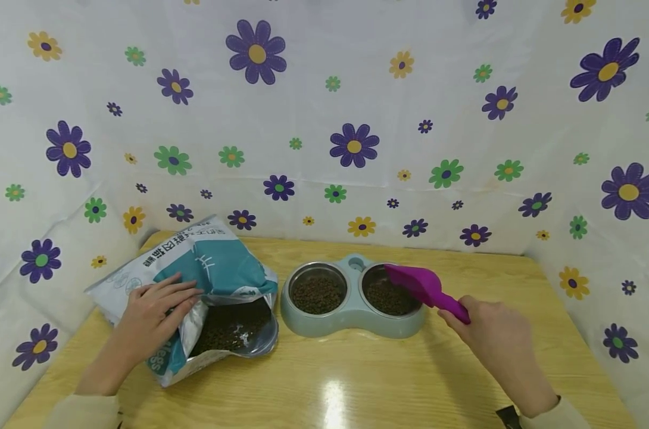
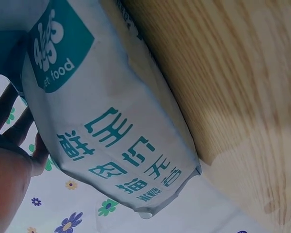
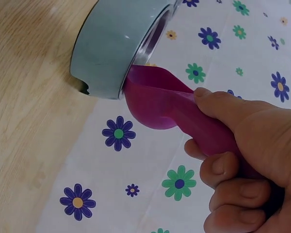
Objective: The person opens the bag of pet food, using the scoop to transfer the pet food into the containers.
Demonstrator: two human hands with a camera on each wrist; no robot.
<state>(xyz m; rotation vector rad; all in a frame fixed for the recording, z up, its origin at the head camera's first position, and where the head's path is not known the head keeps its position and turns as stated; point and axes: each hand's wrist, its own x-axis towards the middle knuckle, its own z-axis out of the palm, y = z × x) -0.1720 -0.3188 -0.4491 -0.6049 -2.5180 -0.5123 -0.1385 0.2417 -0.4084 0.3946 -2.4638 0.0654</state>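
My right hand (image 1: 498,333) grips the handle of a purple scoop (image 1: 418,283); in the right wrist view the fingers of that hand (image 3: 247,160) curl round the handle. The scoop's head tips over the right steel bowl (image 1: 380,292), which holds brown kibble. Its twin, the left bowl (image 1: 316,289), also holds kibble; both sit in a pale blue-green double feeder (image 1: 351,319). My left hand (image 1: 155,313) rests on top of a white and teal pet food bag (image 1: 230,262), fingers extended across it. The bag lies on its side, its mouth gaping toward me with kibble inside.
Everything stands on a light wooden table (image 1: 303,381). A white curtain (image 1: 303,107) printed with flowers hangs behind the table and along both sides. The bag reaches the table's left edge, close to the feeder's left side.
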